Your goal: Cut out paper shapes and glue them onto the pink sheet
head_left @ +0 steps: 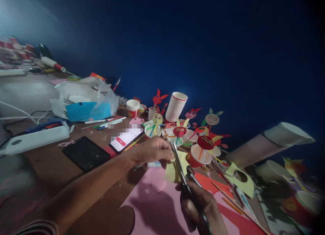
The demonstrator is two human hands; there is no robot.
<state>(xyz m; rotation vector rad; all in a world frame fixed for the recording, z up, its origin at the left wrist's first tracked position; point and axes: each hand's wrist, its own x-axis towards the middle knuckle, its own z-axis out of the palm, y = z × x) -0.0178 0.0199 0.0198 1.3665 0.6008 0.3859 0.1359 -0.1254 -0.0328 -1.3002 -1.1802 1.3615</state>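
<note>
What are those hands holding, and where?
The right hand holds scissors by the handles; the left hand pinches a yellow paper piece, apparently by its edge.

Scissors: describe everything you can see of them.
The scissors have long, slim, silvery blades, metal by the look, and black handles. The blades stand spread, pointing up and away from the person. The right hand grips the handles, hiding part of them. One blade runs beside the small yellow piece in the left hand; whether they touch is unclear.

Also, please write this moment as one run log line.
left hand: pinching small yellow piece | right hand: holding scissors | pink paper: below hands | paper cups: beyond hands
</note>
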